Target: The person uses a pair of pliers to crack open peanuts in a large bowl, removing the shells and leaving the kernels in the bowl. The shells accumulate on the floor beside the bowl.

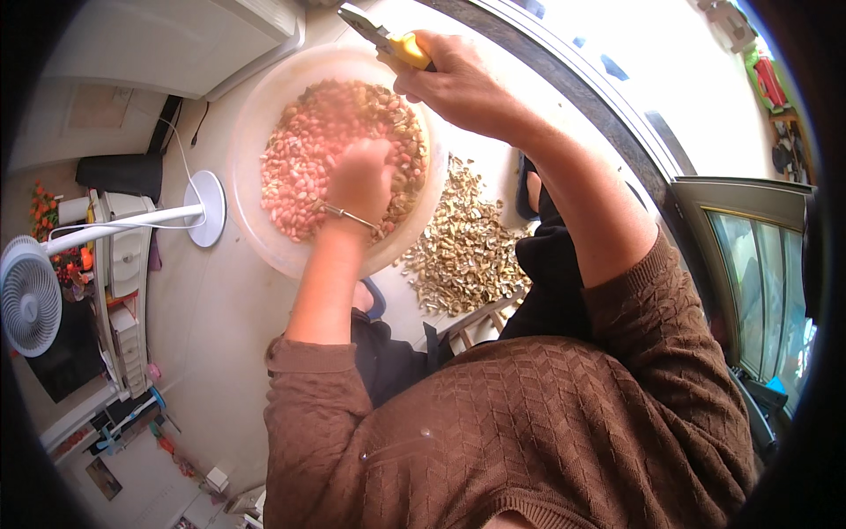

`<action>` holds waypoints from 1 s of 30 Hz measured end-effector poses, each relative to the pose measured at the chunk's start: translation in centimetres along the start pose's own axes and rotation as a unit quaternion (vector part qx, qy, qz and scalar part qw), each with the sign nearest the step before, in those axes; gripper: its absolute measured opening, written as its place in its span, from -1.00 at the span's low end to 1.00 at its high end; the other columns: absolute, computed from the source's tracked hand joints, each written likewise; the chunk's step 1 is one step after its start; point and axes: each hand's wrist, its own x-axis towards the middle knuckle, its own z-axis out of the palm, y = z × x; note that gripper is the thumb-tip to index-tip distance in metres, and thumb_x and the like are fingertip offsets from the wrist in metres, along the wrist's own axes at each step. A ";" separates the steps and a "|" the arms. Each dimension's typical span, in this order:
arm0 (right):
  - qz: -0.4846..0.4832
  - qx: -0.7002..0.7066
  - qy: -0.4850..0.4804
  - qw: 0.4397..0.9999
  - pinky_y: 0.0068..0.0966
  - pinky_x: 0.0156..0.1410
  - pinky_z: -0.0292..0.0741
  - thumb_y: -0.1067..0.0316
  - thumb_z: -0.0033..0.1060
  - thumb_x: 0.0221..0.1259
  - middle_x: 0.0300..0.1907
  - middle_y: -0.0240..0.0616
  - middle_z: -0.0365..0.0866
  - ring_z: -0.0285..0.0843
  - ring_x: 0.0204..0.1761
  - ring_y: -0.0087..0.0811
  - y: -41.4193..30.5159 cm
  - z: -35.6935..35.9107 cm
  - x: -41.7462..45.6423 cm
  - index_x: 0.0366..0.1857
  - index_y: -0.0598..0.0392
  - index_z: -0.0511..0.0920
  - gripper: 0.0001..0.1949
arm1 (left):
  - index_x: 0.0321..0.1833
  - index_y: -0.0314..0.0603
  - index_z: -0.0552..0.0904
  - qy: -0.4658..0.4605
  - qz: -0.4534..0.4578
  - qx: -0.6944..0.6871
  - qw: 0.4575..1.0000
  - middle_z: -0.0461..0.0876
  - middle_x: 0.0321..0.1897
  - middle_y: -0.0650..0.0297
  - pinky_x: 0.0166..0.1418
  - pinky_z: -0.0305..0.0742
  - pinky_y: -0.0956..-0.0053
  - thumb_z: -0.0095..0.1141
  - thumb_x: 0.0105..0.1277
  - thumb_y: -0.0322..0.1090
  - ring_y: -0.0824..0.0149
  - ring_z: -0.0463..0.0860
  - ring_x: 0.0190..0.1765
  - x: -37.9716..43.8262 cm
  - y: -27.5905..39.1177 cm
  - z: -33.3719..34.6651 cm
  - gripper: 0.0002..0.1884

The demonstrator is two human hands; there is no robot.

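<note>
My right hand point(443, 82) is closed around the yellow handles of a pair of combination pliers point(404, 47), held above the far right rim of a wide translucent plastic basin point(246, 192). The jaws of the pliers point to the upper left. Down inside the basin is my left hand point(362, 178), blurred, with a metal bangle at the wrist. Its fingers are hidden from me, and whether they hold anything does not show. Pink-skinned nut kernels point(297, 182), peanut-like, fill the left of the basin. Brownish unshelled nuts point(411, 152) lie along its right side.
A heap of broken shells point(469, 258) covers the floor right of the basin, near my feet and a low wooden stool point(466, 334). A white standing fan point(206, 208) is at the left. A door track point(595, 99) runs along the upper right.
</note>
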 end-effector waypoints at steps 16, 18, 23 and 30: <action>-0.045 0.010 0.030 0.998 -0.48 -0.30 0.47 0.18 0.11 0.31 -0.48 -0.19 0.63 0.59 -0.44 -0.45 0.8 1.0 0.3 -0.21 0.25 0.53 -0.72 | 0.00 -0.29 0.57 0.062 -0.265 -0.607 0.747 0.67 -0.17 0.14 -0.08 0.65 0.55 0.10 0.30 -0.53 0.32 0.69 -0.16 -0.9 -3.6 -5.4 -0.78; -0.040 -0.014 0.018 0.999 -0.47 -0.30 0.46 0.19 0.11 0.31 -0.49 -0.20 0.62 0.58 -0.44 -0.45 0.6 0.5 0.3 -0.21 0.26 0.53 -0.72 | 0.01 -0.30 0.58 -0.011 -0.258 -0.605 0.753 0.67 -0.17 0.14 -0.06 0.65 0.51 0.10 0.30 -0.54 0.31 0.69 -0.14 -0.8 -2.9 -5.9 -0.77; -0.038 0.015 0.045 0.998 -0.34 -0.36 0.45 0.30 0.11 0.14 -0.52 -0.08 0.58 0.55 -0.50 -0.25 1.2 0.8 0.5 -0.29 0.21 0.54 -0.80 | -0.03 -0.31 0.63 -0.140 -0.158 -0.526 0.824 0.69 -0.16 0.18 -0.06 0.62 0.45 0.12 0.28 -0.55 0.37 0.67 -0.12 -0.3 0.9 -5.5 -0.79; -0.054 0.035 0.070 0.995 -0.24 -0.33 0.46 0.31 0.12 0.05 -0.51 0.01 0.57 0.56 -0.48 -0.09 1.6 1.2 0.5 -0.35 0.18 0.54 -0.83 | -0.09 -0.22 0.60 0.007 0.016 -0.093 0.995 0.58 -0.25 0.02 0.02 0.46 0.20 0.23 0.04 -0.45 0.00 0.55 -0.10 1.2 2.4 0.4 -0.68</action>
